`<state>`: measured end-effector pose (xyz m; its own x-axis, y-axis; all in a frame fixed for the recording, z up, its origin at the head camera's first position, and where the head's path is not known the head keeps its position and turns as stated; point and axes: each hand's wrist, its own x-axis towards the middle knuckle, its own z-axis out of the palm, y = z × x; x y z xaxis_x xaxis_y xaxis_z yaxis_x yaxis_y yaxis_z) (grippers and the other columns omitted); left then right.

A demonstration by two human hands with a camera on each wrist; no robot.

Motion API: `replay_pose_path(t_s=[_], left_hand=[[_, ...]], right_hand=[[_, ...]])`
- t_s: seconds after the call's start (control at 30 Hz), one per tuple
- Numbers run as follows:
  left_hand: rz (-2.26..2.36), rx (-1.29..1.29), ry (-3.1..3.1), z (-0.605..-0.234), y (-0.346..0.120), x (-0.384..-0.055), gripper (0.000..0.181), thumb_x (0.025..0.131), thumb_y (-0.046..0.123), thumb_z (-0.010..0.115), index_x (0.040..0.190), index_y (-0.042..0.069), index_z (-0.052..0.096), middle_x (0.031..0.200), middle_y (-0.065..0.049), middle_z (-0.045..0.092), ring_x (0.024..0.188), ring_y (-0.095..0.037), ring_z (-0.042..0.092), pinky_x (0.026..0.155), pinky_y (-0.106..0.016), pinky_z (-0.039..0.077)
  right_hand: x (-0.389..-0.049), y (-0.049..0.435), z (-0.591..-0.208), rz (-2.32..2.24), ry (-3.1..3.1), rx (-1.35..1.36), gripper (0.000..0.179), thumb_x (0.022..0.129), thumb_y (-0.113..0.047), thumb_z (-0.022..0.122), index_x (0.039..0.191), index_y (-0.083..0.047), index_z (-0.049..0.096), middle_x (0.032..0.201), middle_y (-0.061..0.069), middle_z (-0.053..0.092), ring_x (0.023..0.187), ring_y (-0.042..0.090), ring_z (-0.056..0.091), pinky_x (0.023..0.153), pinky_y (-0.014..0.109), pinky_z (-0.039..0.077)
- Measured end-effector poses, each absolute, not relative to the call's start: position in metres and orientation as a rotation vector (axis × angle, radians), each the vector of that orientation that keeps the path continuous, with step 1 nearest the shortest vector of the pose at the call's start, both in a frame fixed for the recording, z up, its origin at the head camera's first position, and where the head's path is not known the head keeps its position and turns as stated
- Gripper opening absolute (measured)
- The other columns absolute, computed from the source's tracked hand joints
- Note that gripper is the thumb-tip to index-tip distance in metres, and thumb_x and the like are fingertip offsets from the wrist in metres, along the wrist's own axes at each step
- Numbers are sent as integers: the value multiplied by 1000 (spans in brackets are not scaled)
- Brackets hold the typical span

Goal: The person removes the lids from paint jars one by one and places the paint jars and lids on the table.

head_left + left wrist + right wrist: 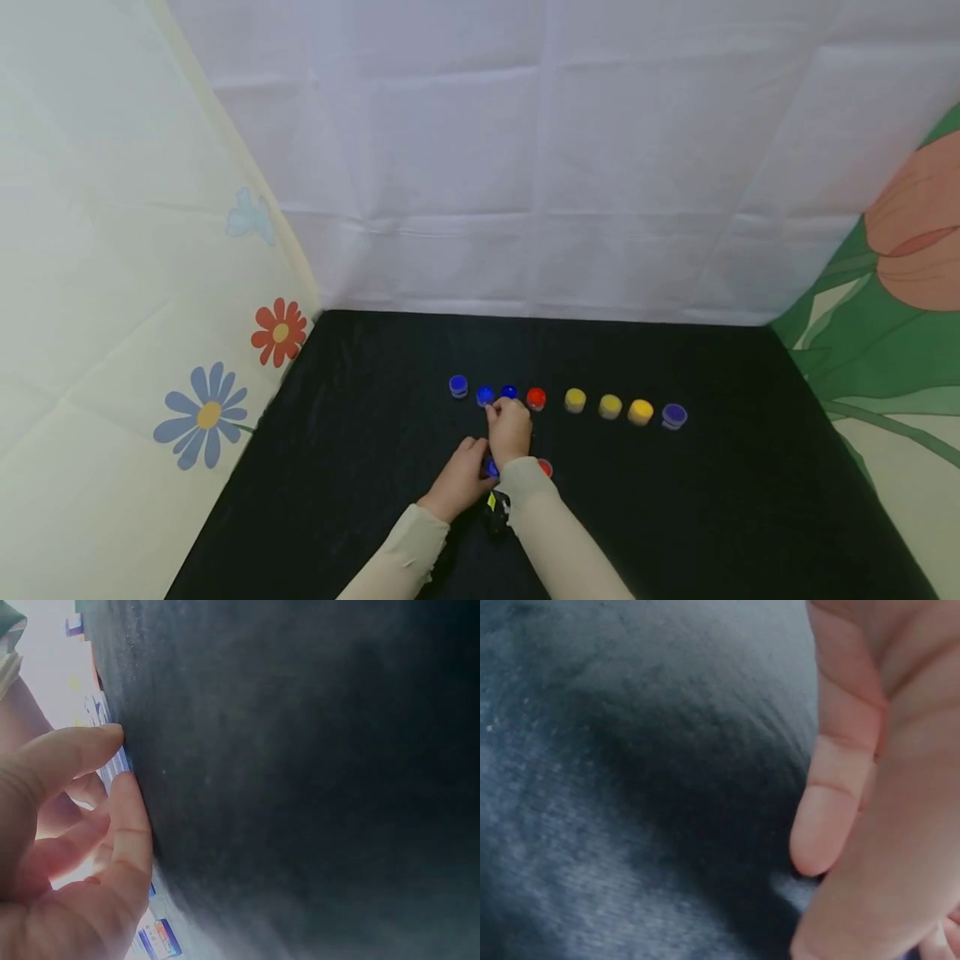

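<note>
In the head view my left hand holds a small jar with a blue top from its left side. In the left wrist view, the thumb and a finger pinch this clear-walled jar low on the black cloth. Ahead of it my right hand reaches into a row of jars, fingers bent down. Its fingertips are at the base of a blue jar, and its knuckles partly cover a darker blue jar; whether it grips either is hidden. My right sleeve partly covers a red jar.
Left in the row is another blue jar. To the right stand a red jar, several yellow jars and a purple one. Black cloth covers the table, with a white cloth wall behind.
</note>
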<state>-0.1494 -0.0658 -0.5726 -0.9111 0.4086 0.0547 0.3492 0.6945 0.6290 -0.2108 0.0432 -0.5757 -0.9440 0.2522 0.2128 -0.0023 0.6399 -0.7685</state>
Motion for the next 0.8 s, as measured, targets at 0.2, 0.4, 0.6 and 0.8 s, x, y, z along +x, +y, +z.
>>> replay_pose_path(t_s=[0.2, 0.4, 0.6, 0.8], left_hand=[[1048, 613, 2777, -572, -66, -148, 32, 86, 5, 79, 111, -1, 61, 90, -2, 48, 74, -10, 48, 66, -24, 48], [1103, 581, 2721, -568, -72, -148, 39, 87, 7, 79, 119, -2, 61, 97, -5, 52, 79, -12, 57, 72, -26, 54], [1096, 389, 2726, -553, -86, -157, 39, 92, 12, 73, 124, -5, 59, 104, -13, 57, 86, -23, 61, 76, -39, 55], [1214, 174, 2771, -544, -98, -176, 42, 97, 11, 67, 132, -8, 52, 118, -25, 57, 102, -37, 65, 88, -50, 54]], right_hand=[[-212, 43, -575, 1178, -2577, -198, 18, 92, -11, 76, 77, -4, 70, 78, 11, 65, 71, 29, 64, 68, 46, 53], [-210, 45, -575, 1240, -2579, -174, 12, 89, -7, 77, 81, -2, 70, 81, 11, 63, 72, 29, 63, 68, 45, 54], [-205, 44, -570, 1390, -2510, -212, 3, 87, 2, 70, 88, 5, 70, 83, 15, 67, 75, 29, 66, 71, 46, 56], [-197, 34, -564, 1524, -2503, -201, 10, 87, 3, 67, 95, 4, 74, 91, 17, 73, 82, 30, 69, 76, 47, 57]])
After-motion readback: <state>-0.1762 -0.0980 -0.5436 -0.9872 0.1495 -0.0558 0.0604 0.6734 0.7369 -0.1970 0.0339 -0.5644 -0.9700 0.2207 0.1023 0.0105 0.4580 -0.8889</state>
